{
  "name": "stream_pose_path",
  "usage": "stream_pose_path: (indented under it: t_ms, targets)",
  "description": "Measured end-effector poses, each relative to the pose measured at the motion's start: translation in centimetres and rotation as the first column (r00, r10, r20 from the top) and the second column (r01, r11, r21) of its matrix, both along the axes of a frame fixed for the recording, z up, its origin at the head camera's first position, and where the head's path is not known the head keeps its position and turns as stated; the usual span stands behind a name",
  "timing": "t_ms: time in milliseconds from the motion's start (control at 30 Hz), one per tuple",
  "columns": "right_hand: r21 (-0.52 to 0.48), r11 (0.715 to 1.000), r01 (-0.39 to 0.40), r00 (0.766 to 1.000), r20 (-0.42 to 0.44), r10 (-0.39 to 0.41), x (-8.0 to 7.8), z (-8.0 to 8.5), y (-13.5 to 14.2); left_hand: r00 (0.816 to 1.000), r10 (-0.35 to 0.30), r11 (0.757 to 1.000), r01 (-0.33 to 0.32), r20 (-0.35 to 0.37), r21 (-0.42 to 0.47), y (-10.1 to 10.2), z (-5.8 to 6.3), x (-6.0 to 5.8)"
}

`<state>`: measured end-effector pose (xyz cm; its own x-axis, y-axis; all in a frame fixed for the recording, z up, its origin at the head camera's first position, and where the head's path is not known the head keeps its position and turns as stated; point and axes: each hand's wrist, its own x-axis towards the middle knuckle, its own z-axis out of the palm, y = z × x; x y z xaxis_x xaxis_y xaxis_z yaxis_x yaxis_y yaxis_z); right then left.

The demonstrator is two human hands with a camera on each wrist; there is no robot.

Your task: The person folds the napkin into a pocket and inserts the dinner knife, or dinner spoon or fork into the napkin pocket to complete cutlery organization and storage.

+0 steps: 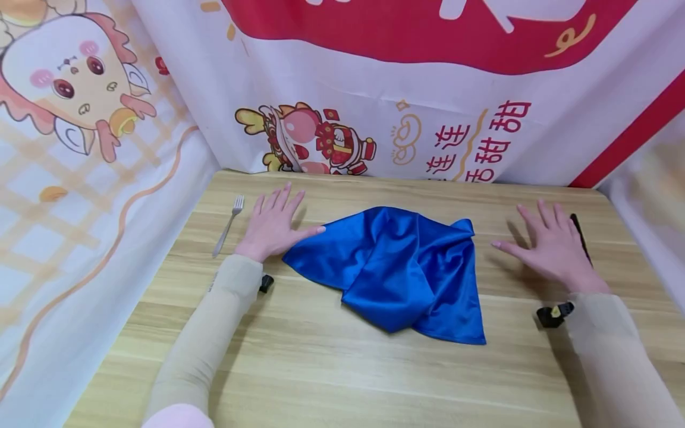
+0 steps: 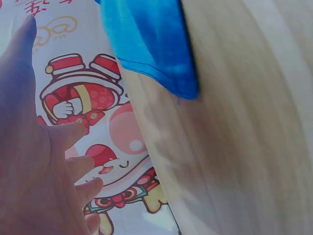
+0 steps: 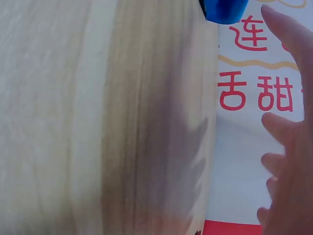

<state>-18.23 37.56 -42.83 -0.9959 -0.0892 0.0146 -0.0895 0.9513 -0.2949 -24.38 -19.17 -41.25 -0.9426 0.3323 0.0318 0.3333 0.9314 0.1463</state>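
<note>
A shiny blue cloth (image 1: pixel 390 267) lies crumpled in the middle of the wooden table, its edges folded and uneven. My left hand (image 1: pixel 273 229) hovers at the cloth's left corner with fingers spread, the thumb overlapping that corner in the head view. In the left wrist view the same hand (image 2: pixel 29 142) holds nothing, and a cloth corner (image 2: pixel 156 54) shows beyond it. To the right of the cloth, my right hand (image 1: pixel 556 249) is held over the table, fingers spread, apart from the cloth. The right wrist view shows that hand (image 3: pixel 291 137) holding nothing, its shadow cast on the wood.
A metal fork (image 1: pixel 229 226) lies left of my left hand. A thin black object (image 1: pixel 580 238) is partly hidden behind my right hand. Printed curtains (image 1: pixel 332 77) rise along the table's back edge and left side. The wooden tabletop (image 1: pixel 332 380) extends in front of the cloth.
</note>
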Motion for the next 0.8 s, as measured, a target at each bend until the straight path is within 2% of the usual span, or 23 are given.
stream_pose_path:
  t_ms: [67, 267, 367, 467, 600, 700, 800]
  targets:
    - [-0.021, 1.000, -0.008, 0.999, -0.042, 0.007, -0.1, 0.4, 0.0, 1.000, -0.011, 1.000, 0.011, -0.027, 0.017, 0.2, 0.2, -0.1]
    - [-0.168, 0.986, -0.015, 0.990, -0.142, -0.009, 0.1, 2.1, -0.4, 0.991, -0.050, 0.992, 0.063, -0.127, 0.106, 1.4, 1.3, -0.1]
    - [-0.228, 0.973, -0.017, 0.982, -0.185, -0.026, 0.3, 3.0, -0.9, 0.988, -0.066, 0.980, 0.091, -0.142, 0.178, 2.2, 1.8, 0.1]
    - [-0.293, 0.956, -0.025, 0.977, -0.209, -0.039, 0.5, 3.8, -1.7, 0.989, -0.074, 0.959, 0.106, -0.130, 0.263, 3.2, 2.0, 0.2]
    - [-0.376, 0.926, -0.028, 0.981, -0.190, -0.048, 0.3, 4.2, -3.1, 0.990, -0.091, 0.932, 0.122, -0.106, 0.342, 4.4, 1.6, 0.0]
    - [-0.394, 0.917, -0.056, 0.983, -0.185, -0.020, -0.2, 3.9, -4.3, 0.993, -0.102, 0.920, 0.118, -0.060, 0.374, 5.1, 1.1, -0.2]
    - [-0.391, 0.916, -0.089, 0.985, -0.171, 0.023, -0.9, 3.3, -5.5, 0.995, -0.094, 0.919, 0.079, 0.021, 0.387, 5.6, 0.6, -0.1]
